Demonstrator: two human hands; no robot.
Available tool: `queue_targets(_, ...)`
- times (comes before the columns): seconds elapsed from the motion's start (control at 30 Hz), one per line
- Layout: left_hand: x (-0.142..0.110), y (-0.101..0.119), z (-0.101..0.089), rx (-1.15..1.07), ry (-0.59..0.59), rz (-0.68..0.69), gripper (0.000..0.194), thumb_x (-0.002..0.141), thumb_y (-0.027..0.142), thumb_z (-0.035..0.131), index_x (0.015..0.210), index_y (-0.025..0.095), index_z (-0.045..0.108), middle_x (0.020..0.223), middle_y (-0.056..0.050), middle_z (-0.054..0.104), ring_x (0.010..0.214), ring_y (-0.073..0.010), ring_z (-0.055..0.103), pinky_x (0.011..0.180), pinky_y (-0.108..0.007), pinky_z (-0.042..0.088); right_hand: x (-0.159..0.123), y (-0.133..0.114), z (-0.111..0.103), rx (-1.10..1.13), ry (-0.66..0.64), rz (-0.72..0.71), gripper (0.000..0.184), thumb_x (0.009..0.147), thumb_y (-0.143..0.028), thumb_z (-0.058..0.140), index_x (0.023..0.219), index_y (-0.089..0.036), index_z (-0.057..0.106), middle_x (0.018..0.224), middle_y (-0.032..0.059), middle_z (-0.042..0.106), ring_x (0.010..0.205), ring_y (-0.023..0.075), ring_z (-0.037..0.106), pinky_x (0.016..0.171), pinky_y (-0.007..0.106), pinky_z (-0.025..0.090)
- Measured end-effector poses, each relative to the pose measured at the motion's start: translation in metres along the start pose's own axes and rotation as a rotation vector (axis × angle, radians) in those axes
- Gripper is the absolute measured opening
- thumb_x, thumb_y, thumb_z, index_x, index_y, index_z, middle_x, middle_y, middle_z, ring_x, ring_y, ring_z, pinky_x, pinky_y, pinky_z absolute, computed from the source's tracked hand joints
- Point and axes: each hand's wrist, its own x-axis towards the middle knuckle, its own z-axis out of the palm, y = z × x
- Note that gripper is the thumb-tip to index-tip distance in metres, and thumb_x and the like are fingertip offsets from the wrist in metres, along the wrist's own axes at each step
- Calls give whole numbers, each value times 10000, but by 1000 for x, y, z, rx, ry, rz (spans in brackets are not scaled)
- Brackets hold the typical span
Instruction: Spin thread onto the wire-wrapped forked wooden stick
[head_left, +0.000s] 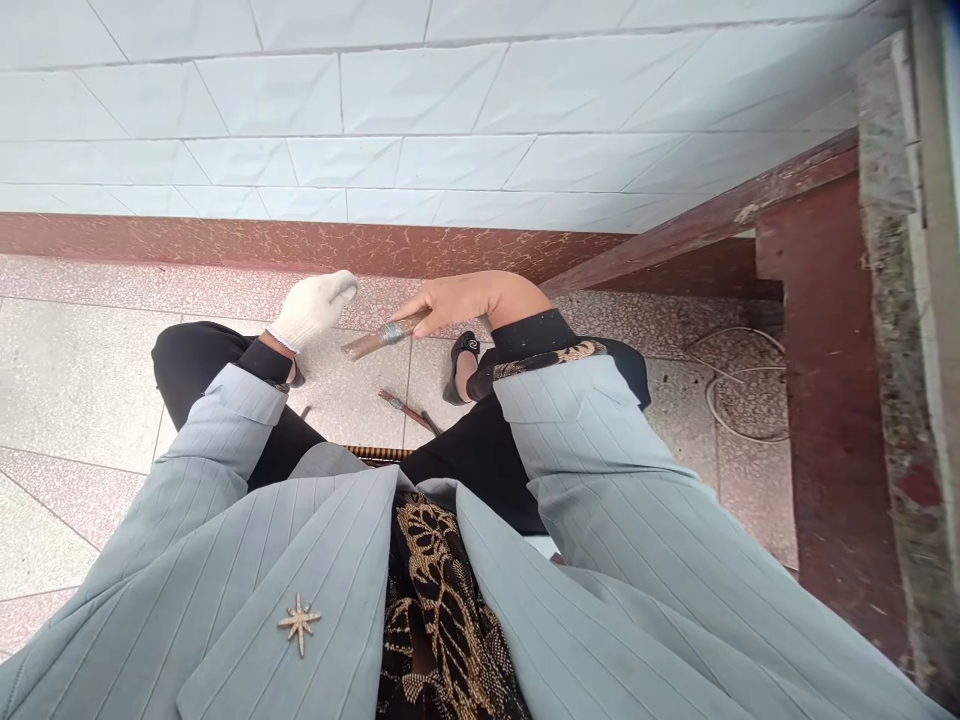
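Right hand point(469, 297) held a wire-bound stick point(366, 344), already off the floor point(90, 380), toward its wall edge; left hand point(313, 305) curled, contents unclear; reddish tool point(400, 406) untouched.

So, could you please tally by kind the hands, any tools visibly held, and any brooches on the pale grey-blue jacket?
Hands, white-gloved left hand and bare right hand: 2
Brown, wire-bound, stick-shaped tool visibly held: 1
Gold-coloured, star-shaped brooch: 1
Total: 4
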Motion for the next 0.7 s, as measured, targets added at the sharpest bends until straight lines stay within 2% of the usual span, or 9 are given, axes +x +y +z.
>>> queue_targets(0.07,1,0,4,-87,0,-9,237,1026,226,485,1028,187,719,975,-73,746,905,-224,683,863,-366,498,-6,-3,-4,191,-18,-93,429,843,-340,819,1265,-268,839,854,-23,775,713,142,629,689,261,492)
queue_targets(0.1,1,1,6,-131,-9,-8,234,1025,223,479,1010,184,710,955,-70,734,881,-217,674,850,-364,499,-9,-4,-6,297,21,-111,446,842,-357,825,1278,-266,828,858,-25,766,711,133,617,685,253,490)
queue_targets(0.23,2,7,20,-257,-85,24,223,1018,212,468,972,173,683,938,-56,716,861,-187,651,847,-340,503,-11,-8,-4,689,467,-65,382,833,-335,851,1197,-224,806,771,-22,669,643,108,524,622,236,460)
queue_targets(0.33,1,12,28,-294,-141,67,207,1009,214,475,967,168,672,949,-46,714,898,-178,650,898,-331,496,-4,-8,1,832,671,33,266,863,-300,828,1110,-212,786,735,-1,616,618,120,484,580,253,445)
queue_targets(0.4,1,15,32,-281,-186,102,209,1008,212,472,969,168,672,948,-42,711,899,-175,649,905,-324,492,3,-5,5,790,744,108,238,896,-309,802,1115,-218,779,749,17,622,630,137,501,583,274,461)
queue_targets(0.5,0,18,35,-224,-235,155,223,1014,222,472,1008,170,689,965,-46,721,899,-177,657,895,-317,490,11,1,8,553,810,236,288,923,-318,771,1187,-204,786,803,39,671,700,171,572,664,314,511)
queue_targets(0.57,0,18,35,-173,-236,176,243,1023,241,467,1042,178,702,974,-47,730,900,-183,664,880,-315,488,14,5,10,326,785,323,320,924,-278,748,1223,-173,795,895,63,728,810,211,648,772,354,536)
queue_targets(0.7,-1,15,30,-44,-217,174,274,1036,279,462,1058,196,722,947,-47,740,873,-200,668,824,-318,480,16,11,10,-31,620,437,397,928,-206,686,1308,-178,799,1143,103,790,1069,292,723,929,395,527)
